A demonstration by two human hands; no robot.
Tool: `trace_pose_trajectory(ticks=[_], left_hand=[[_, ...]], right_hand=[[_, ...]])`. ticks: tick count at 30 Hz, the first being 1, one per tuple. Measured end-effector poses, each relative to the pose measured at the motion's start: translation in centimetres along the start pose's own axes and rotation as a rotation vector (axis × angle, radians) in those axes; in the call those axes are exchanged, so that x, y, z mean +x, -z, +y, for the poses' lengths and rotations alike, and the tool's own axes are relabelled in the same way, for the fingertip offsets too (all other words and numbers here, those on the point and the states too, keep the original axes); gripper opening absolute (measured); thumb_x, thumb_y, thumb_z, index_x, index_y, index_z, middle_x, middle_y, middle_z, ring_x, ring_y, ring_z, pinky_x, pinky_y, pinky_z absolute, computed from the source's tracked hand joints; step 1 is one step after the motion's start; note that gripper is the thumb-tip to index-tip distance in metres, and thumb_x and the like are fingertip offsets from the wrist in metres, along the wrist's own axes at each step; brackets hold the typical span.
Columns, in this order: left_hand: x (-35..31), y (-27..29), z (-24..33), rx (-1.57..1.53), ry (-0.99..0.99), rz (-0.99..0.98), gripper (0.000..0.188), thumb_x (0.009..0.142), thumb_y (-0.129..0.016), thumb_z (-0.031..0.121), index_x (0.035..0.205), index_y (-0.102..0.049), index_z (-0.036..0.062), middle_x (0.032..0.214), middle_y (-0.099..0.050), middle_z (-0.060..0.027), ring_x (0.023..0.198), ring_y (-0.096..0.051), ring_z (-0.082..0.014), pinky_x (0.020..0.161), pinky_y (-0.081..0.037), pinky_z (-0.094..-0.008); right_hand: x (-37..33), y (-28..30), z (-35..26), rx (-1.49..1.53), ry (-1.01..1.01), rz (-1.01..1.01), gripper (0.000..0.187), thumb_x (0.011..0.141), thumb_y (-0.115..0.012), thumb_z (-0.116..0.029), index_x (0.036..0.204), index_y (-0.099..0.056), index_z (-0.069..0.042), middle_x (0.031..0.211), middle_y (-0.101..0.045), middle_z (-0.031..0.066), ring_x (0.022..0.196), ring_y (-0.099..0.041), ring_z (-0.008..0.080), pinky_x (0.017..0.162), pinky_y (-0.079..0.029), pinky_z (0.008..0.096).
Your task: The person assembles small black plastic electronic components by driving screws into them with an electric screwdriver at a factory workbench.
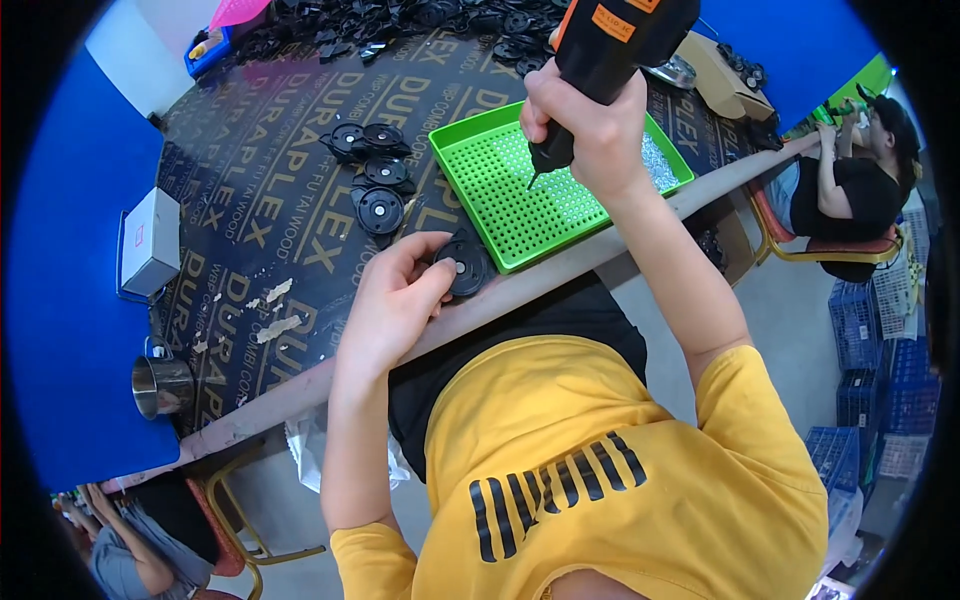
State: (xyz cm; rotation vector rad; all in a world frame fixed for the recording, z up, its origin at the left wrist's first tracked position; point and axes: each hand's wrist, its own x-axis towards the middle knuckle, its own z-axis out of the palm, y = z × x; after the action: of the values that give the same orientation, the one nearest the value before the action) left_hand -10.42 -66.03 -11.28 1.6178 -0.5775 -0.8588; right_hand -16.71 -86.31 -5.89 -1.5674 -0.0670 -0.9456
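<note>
My left hand [395, 290] grips a black round plastic part [466, 266] with a small metal centre at the table's near edge, thumb and fingers on its rim. My right hand [598, 130] is wrapped round a black electric screwdriver [608, 55] with an orange label. The screwdriver points down, its thin bit over a green tray [460, 168]. This shallow tray has a perforated grid; part of the grid looks pale and silvery. Small shiny metal pieces, too small to name surely, lie at its right end. Several similar black parts [380, 210] sit left of the tray.
A large heap of black parts [440, 14] covers the far table. A white box [152, 243] and a metal cup [163, 388] stand at the left, near blue partitions. At the far right is an open cardboard box [722, 85]. People sit on both sides; blue crates [857, 320] stand right.
</note>
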Motion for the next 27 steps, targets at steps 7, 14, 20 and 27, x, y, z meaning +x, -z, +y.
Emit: trace_pose_trajectory(ticks=[7,14,20,27], left_hand=[[-0.39,-0.27,0.04,0.030,0.000,-0.062,0.032,0.081,-0.060,0.010,0.108,-0.059,-0.0068,0.070,-0.057,0.0000,0.055,-0.046,-0.0028,0.050,-0.037,-0.0169],[-0.28,-0.52,0.06,0.122,-0.042,-0.017,0.028,0.078,-0.061,0.011,0.099,-0.062,-0.0076,0.069,-0.060,-0.0037,0.058,-0.052,-0.0057,0.053,-0.042,-0.0218],[-0.25,-0.56,-0.51,0.223,-0.141,-0.004,0.031,0.076,-0.061,0.012,0.099,-0.060,-0.0077,0.080,-0.060,-0.0094,0.065,-0.054,-0.0101,0.060,-0.044,-0.0246],[-0.34,-0.60,-0.55,0.200,-0.157,-0.014,0.034,0.075,-0.063,0.014,0.100,-0.060,-0.0076,0.081,-0.060,-0.0116,0.066,-0.054,-0.0131,0.061,-0.044,-0.0262]], right_hand=[[-0.25,0.38,0.51,-0.014,0.034,-0.009,0.017,0.076,-0.061,-0.002,0.089,-0.050,-0.001,0.058,-0.054,0.0038,0.048,-0.054,0.0123,0.049,-0.045,0.0253],[-0.14,0.61,0.73,0.000,0.058,-0.028,0.011,0.074,-0.065,-0.006,0.070,-0.055,-0.005,0.056,-0.057,0.0018,0.048,-0.056,0.0094,0.049,-0.044,0.0225],[-0.46,0.23,0.73,-0.016,0.027,-0.013,0.011,0.075,-0.064,-0.007,0.069,-0.055,-0.005,0.056,-0.057,0.0014,0.049,-0.056,0.0093,0.049,-0.045,0.0225],[-0.40,0.37,0.31,-0.035,0.074,-0.034,0.017,0.077,-0.060,-0.001,0.090,-0.049,-0.002,0.060,-0.055,0.0039,0.049,-0.054,0.0123,0.050,-0.044,0.0248]])
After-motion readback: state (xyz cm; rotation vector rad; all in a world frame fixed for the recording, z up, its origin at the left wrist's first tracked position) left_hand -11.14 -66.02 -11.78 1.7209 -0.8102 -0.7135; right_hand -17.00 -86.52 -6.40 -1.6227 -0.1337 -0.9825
